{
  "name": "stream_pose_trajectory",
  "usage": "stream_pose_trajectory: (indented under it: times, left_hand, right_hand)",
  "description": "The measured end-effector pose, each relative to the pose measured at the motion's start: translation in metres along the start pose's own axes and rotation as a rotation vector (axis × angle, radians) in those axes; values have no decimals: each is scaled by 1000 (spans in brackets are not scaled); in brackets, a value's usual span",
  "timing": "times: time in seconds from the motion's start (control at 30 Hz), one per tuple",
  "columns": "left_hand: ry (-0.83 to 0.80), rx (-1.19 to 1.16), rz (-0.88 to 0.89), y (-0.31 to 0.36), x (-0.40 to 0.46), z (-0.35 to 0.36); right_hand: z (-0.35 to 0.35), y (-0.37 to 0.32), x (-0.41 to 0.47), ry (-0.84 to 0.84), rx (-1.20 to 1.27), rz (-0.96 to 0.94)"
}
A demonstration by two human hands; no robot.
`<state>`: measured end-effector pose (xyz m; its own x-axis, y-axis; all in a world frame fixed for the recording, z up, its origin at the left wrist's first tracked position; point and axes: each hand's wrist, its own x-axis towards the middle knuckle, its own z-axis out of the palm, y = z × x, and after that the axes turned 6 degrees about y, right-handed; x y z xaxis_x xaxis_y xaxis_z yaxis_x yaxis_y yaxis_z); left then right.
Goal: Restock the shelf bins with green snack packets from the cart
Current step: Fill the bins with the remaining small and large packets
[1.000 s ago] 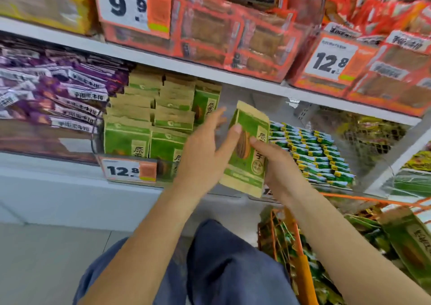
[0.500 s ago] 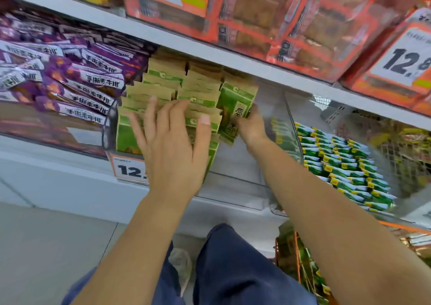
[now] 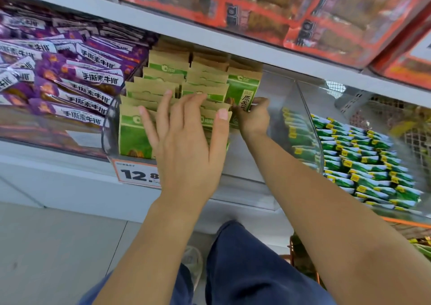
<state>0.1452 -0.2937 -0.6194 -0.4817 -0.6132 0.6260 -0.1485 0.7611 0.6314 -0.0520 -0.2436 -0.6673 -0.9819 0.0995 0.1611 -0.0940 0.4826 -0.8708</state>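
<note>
A clear plastic shelf bin [image 3: 109, 127] holds rows of green-and-tan snack packets [image 3: 135, 137]. My left hand [image 3: 184, 141] lies flat with spread fingers against the front packets in the middle of the bin. My right hand [image 3: 253, 116] grips the lower edge of one upright green packet [image 3: 242, 92] at the right end of the rows, standing it inside the bin. Only a corner of the orange cart [image 3: 303, 260] shows at the lower right, with green packets barely visible inside.
Purple snack bars [image 3: 77, 81] fill the bin to the left. Small green-and-white packets [image 3: 363, 165] fill the bin to the right. Red boxed goods [image 3: 279, 6] sit on the shelf above. A price tag [image 3: 137, 174] hangs below the bin. My blue-trousered legs [image 3: 245, 269] are below.
One second ago both hands held a packet in front of the shelf. My right hand has since carried it into the bin's right side, and my left hand moved onto the stacked packets.
</note>
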Motion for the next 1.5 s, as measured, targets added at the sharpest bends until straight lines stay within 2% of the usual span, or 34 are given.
stream_pose_trajectory:
  times: [0.13, 0.3, 0.37, 0.43, 0.5, 0.57, 0.67, 0.77, 0.87, 0.93, 1.07, 1.17, 1.27, 1.4, 1.5]
  left_hand:
    - [-17, 41, 18, -3, -1, 2]
    - [21, 7, 9, -4, -3, -2]
    - [18, -6, 96, 6, -10, -5]
    - [-31, -64, 260, 21, -25, -3]
    - [-141, -137, 404, 38, -46, 0]
    - [-257, -190, 531, 59, -69, 5]
    - [-397, -244, 656, 92, -100, 14]
    - [-539, -279, 697, 132, -131, 21]
    - [-850, -217, 720, 175, -169, 26]
    - [-996, -166, 713, 194, -193, 33]
    - [-1144, -80, 676, 201, -217, 42]
    - [-1221, -83, 582, 195, -215, 47]
    - [-1212, -124, 519, 191, -213, 49]
    - [-1146, -198, 485, 191, -213, 48]
    - [-1123, -217, 466, 189, -213, 50]
  right_hand:
    - [-8, -3, -3, -122, -24, 87]
    - [-54, -24, -25, -188, 160, 149]
    - [-90, -30, -48, -179, 241, 29]
    - [-136, -29, -77, -202, 228, -154]
    - [-187, -13, -102, -257, 98, -299]
    - [-244, 15, -123, -284, -105, -361]
    - [-328, 59, -151, -244, -282, -246]
    - [-398, 98, -172, -154, -465, -107]
    - [-451, 131, -182, -18, -721, -27]
    - [-478, 146, -182, 72, -834, -7]
    - [-499, 157, -161, 120, -987, 38]
    - [-493, 168, -128, 58, -1117, 81]
    - [-481, 184, -110, 47, -1222, 150]
    - [-470, 187, -110, 290, -1261, 41]
    - [-471, 179, -112, 249, -1220, 57]
